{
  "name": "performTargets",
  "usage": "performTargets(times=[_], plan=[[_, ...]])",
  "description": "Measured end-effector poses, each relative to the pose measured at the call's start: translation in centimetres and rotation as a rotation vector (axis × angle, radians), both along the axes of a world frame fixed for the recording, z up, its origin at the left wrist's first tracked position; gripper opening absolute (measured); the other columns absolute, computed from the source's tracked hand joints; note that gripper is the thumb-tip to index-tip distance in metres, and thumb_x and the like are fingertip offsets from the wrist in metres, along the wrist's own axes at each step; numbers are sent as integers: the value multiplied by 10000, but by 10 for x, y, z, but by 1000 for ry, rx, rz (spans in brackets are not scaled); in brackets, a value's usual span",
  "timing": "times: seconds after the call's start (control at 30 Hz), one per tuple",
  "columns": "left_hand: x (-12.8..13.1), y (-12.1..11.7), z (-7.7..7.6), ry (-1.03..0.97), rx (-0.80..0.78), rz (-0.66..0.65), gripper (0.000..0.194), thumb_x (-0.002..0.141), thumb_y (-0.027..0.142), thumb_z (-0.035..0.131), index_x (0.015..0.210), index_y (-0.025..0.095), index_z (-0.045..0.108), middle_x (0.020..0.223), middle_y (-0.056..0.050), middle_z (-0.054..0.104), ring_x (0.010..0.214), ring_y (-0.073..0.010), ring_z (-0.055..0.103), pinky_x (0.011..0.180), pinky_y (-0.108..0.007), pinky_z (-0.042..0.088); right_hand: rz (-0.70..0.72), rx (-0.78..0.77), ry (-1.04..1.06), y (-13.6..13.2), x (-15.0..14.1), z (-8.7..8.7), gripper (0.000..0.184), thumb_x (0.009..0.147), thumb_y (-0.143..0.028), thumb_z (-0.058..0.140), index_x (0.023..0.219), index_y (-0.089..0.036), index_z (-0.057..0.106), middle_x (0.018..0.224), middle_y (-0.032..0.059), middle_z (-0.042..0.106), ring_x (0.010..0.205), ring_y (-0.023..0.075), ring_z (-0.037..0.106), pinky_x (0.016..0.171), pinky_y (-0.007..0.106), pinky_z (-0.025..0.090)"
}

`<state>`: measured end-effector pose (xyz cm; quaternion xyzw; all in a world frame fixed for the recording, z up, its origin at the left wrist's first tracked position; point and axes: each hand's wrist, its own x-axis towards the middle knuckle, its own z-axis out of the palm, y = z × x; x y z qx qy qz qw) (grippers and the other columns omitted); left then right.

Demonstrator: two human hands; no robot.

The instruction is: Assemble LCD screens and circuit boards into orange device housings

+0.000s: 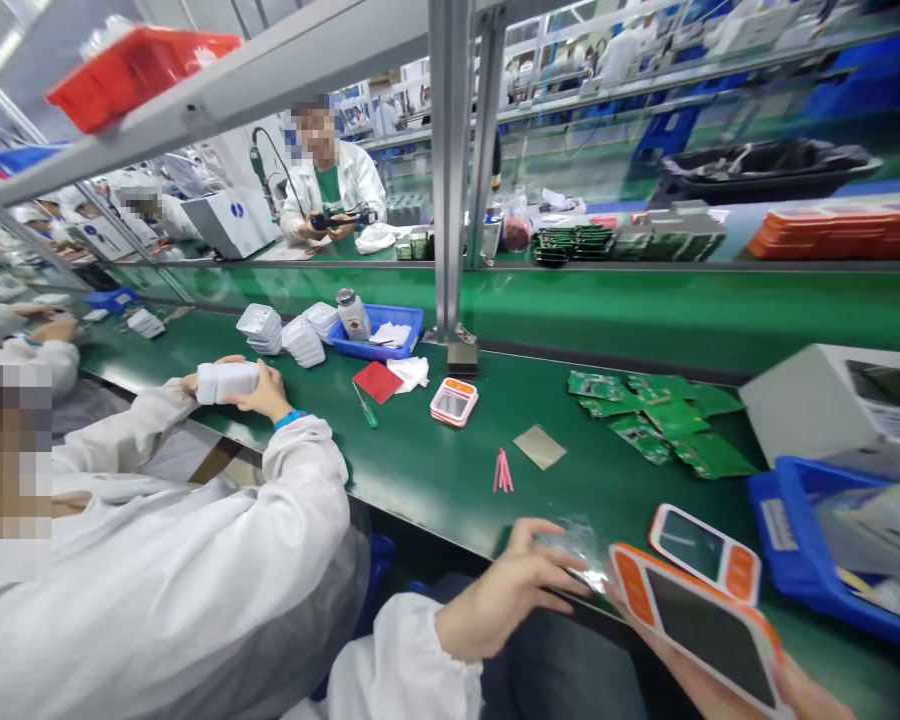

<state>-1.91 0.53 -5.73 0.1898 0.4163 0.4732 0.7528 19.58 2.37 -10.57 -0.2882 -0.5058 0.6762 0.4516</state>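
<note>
- The person's left hand (506, 580) reaches out with fingers partly spread, clear film (581, 550) against them; whether they pinch it I cannot tell
- The right hand (686, 675) is closed around an orange and white device (697, 620), tilted, its dark screen facing up, near the table's front edge
- The film lies between the left fingers and the near corner of that device
- A second device (709, 550), also orange and white, lies on the green table (435, 480) just behind the held one
- Right of it stands a blue bin (784, 545) with pale items inside, and behind that a white box (802, 410)
- Green circuit boards (660, 410) lie overlapping, left of the white box
- Farther left are a tan square sheet (540, 447) and, just beside it, some pink sticks (503, 472)
- Beyond these sit small orange and white frames (454, 402), with a red sheet (379, 382) and a screwdriver (366, 405) to their left
- At the left, a co-worker's two hands (266, 392) hold a white case (226, 383)
</note>
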Motion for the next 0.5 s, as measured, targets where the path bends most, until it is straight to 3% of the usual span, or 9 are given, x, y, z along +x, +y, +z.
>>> performTargets(times=[0.07,0.17,0.27,0.37,0.5], plan=[[-6,-4,9,81,74,80,473,622,148,615,1069,237,490,1056,-41,613,973,-196,579,815,-301,388,-38,-120,48,-10,-12,17,495,936,-594,286,1264,-362,573,1267,47,618,1081,296,638,901,505,541],[-13,-12,24,184,233,134,552,656,132,673,1148,287,476,1286,-18,492,1223,-204,424,1026,-313,281,-79,-445,424,-24,-42,55,530,860,-690,362,1098,-340,681,1190,37,668,1138,293,605,1008,579,441],[-19,-20,37,607,670,73,572,773,255,644,1290,300,403,1438,-62,351,1365,-280,267,1117,-445,192,-75,-755,724,-32,-68,83,523,809,-683,508,1045,-258,700,1141,50,693,1132,225,604,1112,484,333],[-17,-25,48,772,912,-44,668,755,309,671,1347,285,361,1475,-86,305,1394,-317,209,1134,-499,178,-19,-889,873,-43,-81,98,511,730,-607,674,1048,-208,691,1119,72,700,1094,210,614,1125,443,297],[-5,-24,55,813,993,-118,783,710,326,709,1391,232,334,1411,-123,395,1362,-334,277,1110,-512,262,59,-960,919,-56,-85,105,484,696,-550,739,1039,-212,687,1146,50,686,1129,231,583,1124,466,275]])
